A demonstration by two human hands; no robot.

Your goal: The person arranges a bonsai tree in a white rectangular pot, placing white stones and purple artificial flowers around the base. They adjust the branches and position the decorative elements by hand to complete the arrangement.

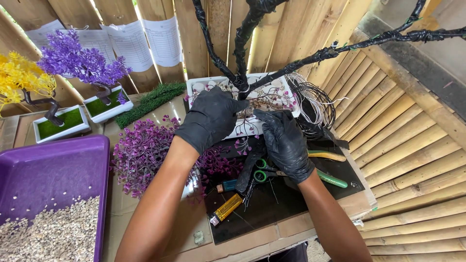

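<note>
1. Left hand (212, 118), black-gloved, lies flat and open on the white planter (242, 127), far centre of the worktop.
2. Right hand (286, 143) rests loosely curled on its near edge, beside the black-wrapped trunk (241, 82).

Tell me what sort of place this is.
Likely a small craft workshop for artificial bonsai trees: bamboo slat walls, finished purple tree in its pot, wire coil, and a gravel tray.
</note>
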